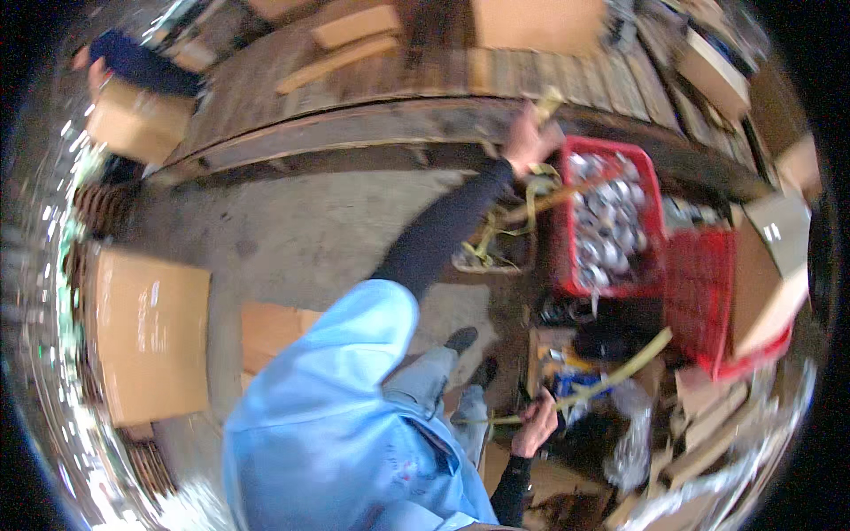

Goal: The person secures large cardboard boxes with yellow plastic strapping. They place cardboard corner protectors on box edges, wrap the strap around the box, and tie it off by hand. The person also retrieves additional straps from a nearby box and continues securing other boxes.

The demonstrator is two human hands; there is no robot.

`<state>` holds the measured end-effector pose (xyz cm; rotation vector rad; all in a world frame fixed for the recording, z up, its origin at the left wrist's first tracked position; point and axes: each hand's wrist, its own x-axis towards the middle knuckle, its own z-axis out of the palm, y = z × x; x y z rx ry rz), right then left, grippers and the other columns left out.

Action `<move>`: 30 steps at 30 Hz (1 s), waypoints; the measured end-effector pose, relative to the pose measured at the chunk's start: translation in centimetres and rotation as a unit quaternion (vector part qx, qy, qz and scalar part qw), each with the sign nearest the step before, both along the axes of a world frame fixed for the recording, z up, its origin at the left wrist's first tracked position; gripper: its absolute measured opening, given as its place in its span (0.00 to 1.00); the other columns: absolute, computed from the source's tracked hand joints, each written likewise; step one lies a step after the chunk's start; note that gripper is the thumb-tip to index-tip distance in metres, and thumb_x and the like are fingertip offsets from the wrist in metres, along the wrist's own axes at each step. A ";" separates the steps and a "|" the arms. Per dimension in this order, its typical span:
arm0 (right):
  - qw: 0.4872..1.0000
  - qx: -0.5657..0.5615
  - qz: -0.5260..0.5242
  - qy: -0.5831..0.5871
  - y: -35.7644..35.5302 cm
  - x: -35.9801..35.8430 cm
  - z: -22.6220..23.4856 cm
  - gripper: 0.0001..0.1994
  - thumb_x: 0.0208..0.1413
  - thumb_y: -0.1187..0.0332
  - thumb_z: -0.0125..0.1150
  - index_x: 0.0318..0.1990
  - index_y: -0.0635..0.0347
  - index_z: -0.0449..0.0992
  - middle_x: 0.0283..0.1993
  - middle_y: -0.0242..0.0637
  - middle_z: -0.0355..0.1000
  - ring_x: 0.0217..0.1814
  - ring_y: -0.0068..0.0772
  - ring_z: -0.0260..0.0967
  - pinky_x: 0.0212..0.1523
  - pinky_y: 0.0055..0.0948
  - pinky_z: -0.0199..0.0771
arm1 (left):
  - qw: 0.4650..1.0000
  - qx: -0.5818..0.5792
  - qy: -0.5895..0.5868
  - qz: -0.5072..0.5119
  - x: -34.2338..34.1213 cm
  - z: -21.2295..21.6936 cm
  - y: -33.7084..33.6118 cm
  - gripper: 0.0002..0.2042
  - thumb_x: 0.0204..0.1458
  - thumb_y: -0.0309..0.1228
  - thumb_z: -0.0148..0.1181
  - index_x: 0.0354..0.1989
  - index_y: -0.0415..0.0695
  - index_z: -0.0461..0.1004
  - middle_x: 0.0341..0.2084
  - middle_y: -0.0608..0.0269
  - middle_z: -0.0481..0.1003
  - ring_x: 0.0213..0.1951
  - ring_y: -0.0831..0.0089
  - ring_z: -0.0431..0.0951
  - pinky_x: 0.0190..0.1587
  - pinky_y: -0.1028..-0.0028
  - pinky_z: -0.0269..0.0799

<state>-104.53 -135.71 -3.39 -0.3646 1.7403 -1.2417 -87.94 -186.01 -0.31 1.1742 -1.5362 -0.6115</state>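
My left hand point(533, 142), blurred by motion, reaches far forward to the edge of the wooden bench. It is closed round a pale yellow piece point(550, 102) that looks like a bit of strap; its exact kind is unclear. Close to my body on the right, my right hand point(536, 425) grips a long yellow-green strap point(627, 369), whose free end points up and to the right. Just right of my left wrist stands a red crate point(658, 208) full of round silvery metal parts point(609, 217). Tangled yellow strips point(531, 208) hang below that wrist, beside the crate.
A slatted wooden bench point(425, 113) crosses ahead. Another red basket point(699, 292) holds an open carton point(772, 265) at right. Cartons point(152, 336) stand at left, and flat cardboard point(270, 332) lies on the floor. At far left, a person's dark sleeve point(146, 64) is over a box.
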 end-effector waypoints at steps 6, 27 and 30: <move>0.995 -0.004 -0.080 -0.064 -2.3 3.6 -0.8 0.18 0.67 0.56 0.48 0.49 0.61 0.75 0.21 0.20 0.55 0.21 0.12 0.49 0.20 0.16 0.50 | 0.963 0.228 -0.130 -0.060 3.1 -12.1 14.6 0.34 0.47 0.49 0.62 0.54 0.34 0.63 0.50 0.37 0.68 0.53 0.44 0.68 0.53 0.53 0.64; 0.947 -0.067 -0.274 0.153 29.8 7.8 1.9 0.24 0.62 0.47 0.53 0.39 0.65 0.77 0.29 0.43 0.74 0.31 0.31 0.69 0.34 0.37 0.69 | 0.600 0.175 0.005 -0.780 -19.1 10.3 62.1 0.31 0.67 0.49 0.34 0.22 0.37 0.73 0.21 0.56 0.78 0.35 0.63 0.78 0.50 0.63 0.70; 0.933 -0.078 -0.332 0.117 40.6 8.2 1.2 0.22 0.62 0.49 0.56 0.40 0.62 0.78 0.29 0.34 0.74 0.33 0.24 0.67 0.34 0.34 0.69 | 0.568 0.112 0.013 -0.815 -21.3 10.5 75.0 0.30 0.67 0.49 0.33 0.24 0.37 0.72 0.20 0.56 0.77 0.35 0.61 0.78 0.50 0.62 0.69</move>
